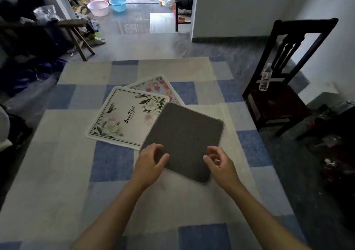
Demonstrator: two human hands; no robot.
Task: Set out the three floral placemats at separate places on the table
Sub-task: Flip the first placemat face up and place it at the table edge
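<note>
**Three mats in one heap, the top one upside down**

The job looks barely begun. All three placemats lie overlapped near the middle of the table (57,173), none at a place of its own.

Take the white mat (123,115) with the "Beautiful" lettering as the marker. The pink-flowered mat (155,86) sticks out from under its far-right side. The grey-backed mat (184,140) lies over its near-right corner, face down, so only the dark backing shows.

Both hands are at the grey-backed mat's near end. The left hand (151,161) sits on the corner closest to the white mat, fingers curled and thumb across the backing. Whether it pinches the edge or merely rests there I cannot tell. The right hand (221,163) hovers at the mat's edge farthest from the white mat, fingers loosely curled, grasping nothing that shows.

The step in hand seems to be taking up this top mat. The next move probably calls for a firm hold on its near edge, a flip to bring the flowers up, and a carry well clear of the white mat.

As for heading, the grey-backed mat lies diamond-wise — one corner towards the person, the opposite one away and to the left. It is so nearly square that no long axis can be named. The white mat is skewed too, and its lettering runs from its near side up towards its far-right corner.
</note>
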